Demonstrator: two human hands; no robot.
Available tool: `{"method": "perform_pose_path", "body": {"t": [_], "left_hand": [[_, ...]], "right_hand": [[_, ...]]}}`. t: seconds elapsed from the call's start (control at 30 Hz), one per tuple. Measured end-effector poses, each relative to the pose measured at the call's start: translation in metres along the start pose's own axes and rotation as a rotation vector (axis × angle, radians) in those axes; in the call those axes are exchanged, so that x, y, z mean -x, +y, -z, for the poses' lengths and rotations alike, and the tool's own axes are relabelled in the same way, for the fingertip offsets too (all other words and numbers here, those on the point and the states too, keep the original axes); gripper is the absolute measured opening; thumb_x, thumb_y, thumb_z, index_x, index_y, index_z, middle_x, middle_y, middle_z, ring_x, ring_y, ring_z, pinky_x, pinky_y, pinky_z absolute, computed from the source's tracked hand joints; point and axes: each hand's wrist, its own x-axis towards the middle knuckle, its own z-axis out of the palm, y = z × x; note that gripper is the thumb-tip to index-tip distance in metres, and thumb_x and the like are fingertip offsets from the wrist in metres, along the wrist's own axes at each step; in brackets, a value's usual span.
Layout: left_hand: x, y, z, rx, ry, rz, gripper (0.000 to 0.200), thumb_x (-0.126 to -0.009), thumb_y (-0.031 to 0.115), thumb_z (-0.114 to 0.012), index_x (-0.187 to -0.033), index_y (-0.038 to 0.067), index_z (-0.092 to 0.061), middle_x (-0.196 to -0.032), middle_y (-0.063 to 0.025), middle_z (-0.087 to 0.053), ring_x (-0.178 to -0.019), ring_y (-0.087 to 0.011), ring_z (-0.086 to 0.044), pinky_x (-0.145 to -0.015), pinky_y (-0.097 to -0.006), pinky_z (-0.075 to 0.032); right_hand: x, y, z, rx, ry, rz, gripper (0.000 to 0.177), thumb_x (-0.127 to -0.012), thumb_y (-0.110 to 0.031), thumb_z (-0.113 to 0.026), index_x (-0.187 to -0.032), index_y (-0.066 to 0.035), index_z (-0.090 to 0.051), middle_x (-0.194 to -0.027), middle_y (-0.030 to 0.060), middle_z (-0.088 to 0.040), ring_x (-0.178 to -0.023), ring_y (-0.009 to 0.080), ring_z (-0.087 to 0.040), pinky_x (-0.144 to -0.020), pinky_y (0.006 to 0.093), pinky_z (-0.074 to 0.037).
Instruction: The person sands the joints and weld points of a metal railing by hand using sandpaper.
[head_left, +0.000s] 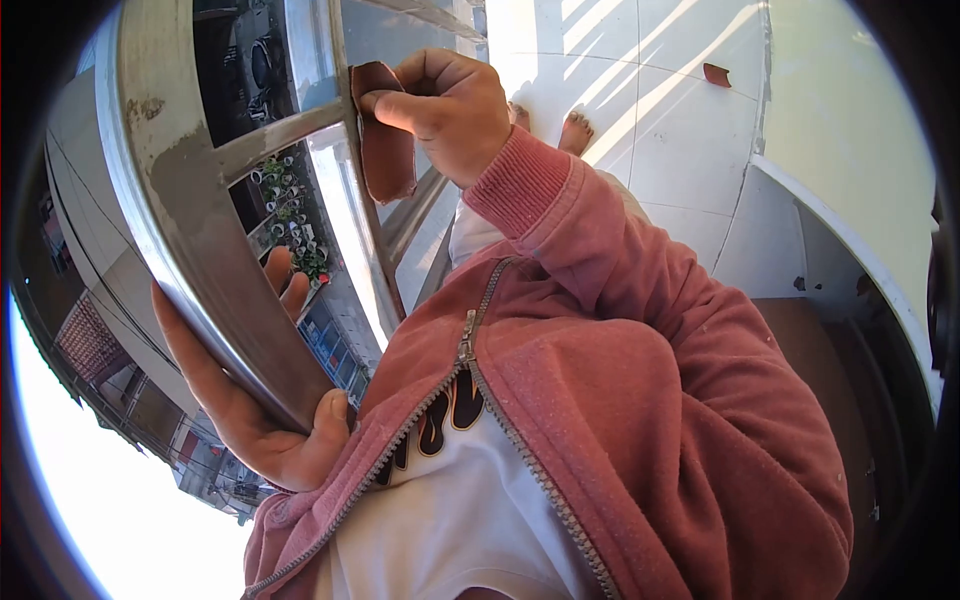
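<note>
Grip, right hand (450, 115): pinching reddish-brown sheet (388, 155) between thumb and fingers, at the inward side of metal railing (280, 133). Left hand (262, 437): wrapped around the railing's broad outer bar (200, 210). Handling: sheet likely bears best kept flat to the railing, pressure even

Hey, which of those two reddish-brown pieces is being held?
The sandpaper piece pinched in the right hand, beside the metal railing; the other, a scrap, lies on the white floor tiles, untouched.
</note>
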Motion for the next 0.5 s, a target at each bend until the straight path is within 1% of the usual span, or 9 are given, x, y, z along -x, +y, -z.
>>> {"method": "perform_pose_path", "body": {"t": [0.07, 0.13, 0.2, 0.27, 0.33, 0.37, 0.4, 0.47, 0.5], "left_hand": [[0.001, 0.000, 0.001, 0.027, 0.021, -0.028, 0.104, -0.063, 0.011, -0.065, -0.143, 0.003, -0.001, -0.139, -0.0265, -0.027, -0.121, -0.0407, -0.043, -0.099, -0.0457, -0.038], [0.000, 0.002, 0.003, -0.054, 0.002, -0.009, 0.104, -0.062, 0.011, -0.065, -0.144, 0.004, -0.002, -0.139, -0.0262, -0.027, -0.121, -0.0408, -0.043, -0.100, -0.0462, -0.038], [-0.001, 0.002, 0.001, -0.029, -0.001, -0.013, 0.104, -0.061, 0.011, -0.065, -0.144, 0.004, -0.002, -0.139, -0.0260, -0.027, -0.121, -0.0404, -0.043, -0.100, -0.0463, -0.038], [0.002, 0.003, 0.002, -0.012, 0.000, -0.001, 0.104, -0.061, 0.011, -0.064, -0.144, 0.005, -0.002, -0.139, -0.0258, -0.027, -0.121, -0.0400, -0.043, -0.100, -0.0464, -0.038], [0.001, 0.002, 0.003, -0.047, -0.006, -0.026, 0.103, -0.061, 0.011, -0.063, -0.144, 0.005, -0.002, -0.139, -0.0254, -0.027, -0.121, -0.0401, -0.043, -0.100, -0.0465, -0.038], [-0.003, 0.001, 0.000, -0.039, -0.003, -0.040, 0.103, -0.061, 0.011, -0.063, -0.144, 0.005, -0.002, -0.139, -0.0254, -0.027, -0.121, -0.0401, -0.043, -0.100, -0.0465, -0.038], [-0.003, 0.002, -0.003, -0.031, 0.019, -0.025, 0.103, -0.061, 0.011, -0.063, -0.144, 0.004, -0.002, -0.139, -0.0253, -0.027, -0.121, -0.0399, -0.043, -0.100, -0.0466, -0.039], [0.004, 0.006, 0.002, -0.039, 0.023, 0.030, 0.103, -0.061, 0.012, -0.063, -0.144, 0.004, -0.002, -0.139, -0.0252, -0.027, -0.121, -0.0398, -0.043, -0.099, -0.0467, -0.039], [0.004, 0.004, 0.005, -0.046, -0.005, 0.010, 0.103, -0.061, 0.012, -0.063, -0.144, 0.004, -0.002, -0.139, -0.0252, -0.026, -0.121, -0.0398, -0.043, -0.100, -0.0463, -0.039]], "right_hand": [[-0.008, 0.010, 0.002, -0.151, -0.050, -0.010, 0.013, -0.070, -0.006, -0.071, -0.079, 0.001, -0.064, -0.072, 0.0075, -0.064, -0.065, 0.0112, -0.060, -0.061, 0.0239, -0.049], [-0.004, -0.002, -0.001, -0.122, -0.044, -0.037, 0.013, -0.071, -0.004, -0.072, -0.079, 0.000, -0.063, -0.072, 0.0072, -0.064, -0.063, 0.0116, -0.060, -0.060, 0.0237, -0.050], [0.000, -0.006, -0.001, -0.262, -0.114, -0.127, 0.015, -0.073, -0.006, -0.073, -0.082, -0.001, -0.062, -0.077, 0.0053, -0.065, -0.067, 0.0100, -0.061, -0.061, 0.0224, -0.050], [-0.006, 0.011, 0.007, -0.280, -0.141, -0.108, 0.018, -0.072, -0.009, -0.075, -0.082, -0.001, -0.063, -0.076, 0.0051, -0.064, -0.065, 0.0099, -0.060, -0.059, 0.0227, -0.050], [-0.013, 0.006, 0.013, -0.174, -0.066, -0.203, 0.013, -0.074, -0.006, -0.073, -0.081, -0.002, -0.063, -0.074, 0.0051, -0.064, -0.062, 0.0097, -0.060, -0.058, 0.0221, -0.049], [-0.010, 0.006, 0.010, -0.184, -0.105, -0.180, 0.014, -0.073, -0.005, -0.074, -0.081, -0.002, -0.062, -0.074, 0.0061, -0.064, -0.062, 0.0109, -0.060, -0.057, 0.0226, -0.050], [-0.007, -0.002, 0.001, -0.279, -0.138, -0.150, 0.016, -0.072, -0.006, -0.075, -0.080, -0.002, -0.062, -0.073, 0.0064, -0.064, -0.062, 0.0116, -0.061, -0.056, 0.0227, -0.050], [-0.009, -0.002, 0.006, -0.214, -0.143, -0.158, 0.016, -0.071, -0.005, -0.076, -0.080, -0.002, -0.062, -0.073, 0.0067, -0.064, -0.062, 0.0122, -0.061, -0.055, 0.0228, -0.050], [-0.011, 0.003, 0.009, -0.213, -0.148, -0.152, 0.016, -0.071, -0.005, -0.076, -0.080, -0.002, -0.062, -0.073, 0.0067, -0.064, -0.062, 0.0122, -0.061, -0.055, 0.0228, -0.050]]}}
